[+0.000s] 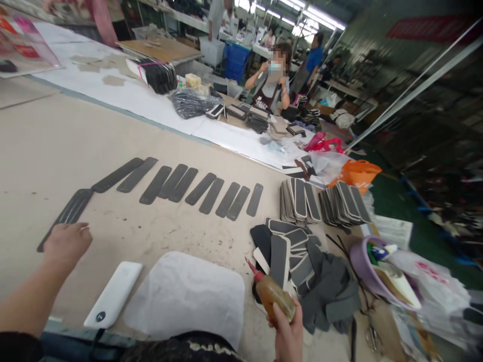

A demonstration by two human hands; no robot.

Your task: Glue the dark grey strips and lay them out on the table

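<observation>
No writing reads clearly anywhere: nearest, the right hand is wrapped around an amber glue bottle with its red nozzle tilted up-left, while the left hand, fingers loosely curled, rests on the table touching the end of a dark strip, beyond which a row of strips lies.

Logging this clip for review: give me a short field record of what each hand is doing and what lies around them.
left hand: left hand flat on the table, fingertips at the nearest dark strip
right hand: right hand grips a glue bottle, red nozzle pointing up-left
laid out: row of dark strips side by side
stacks: strip stacks to the right, loose pile nearer
near edge: white pad, white power bank
others: seated person at the far table
</observation>
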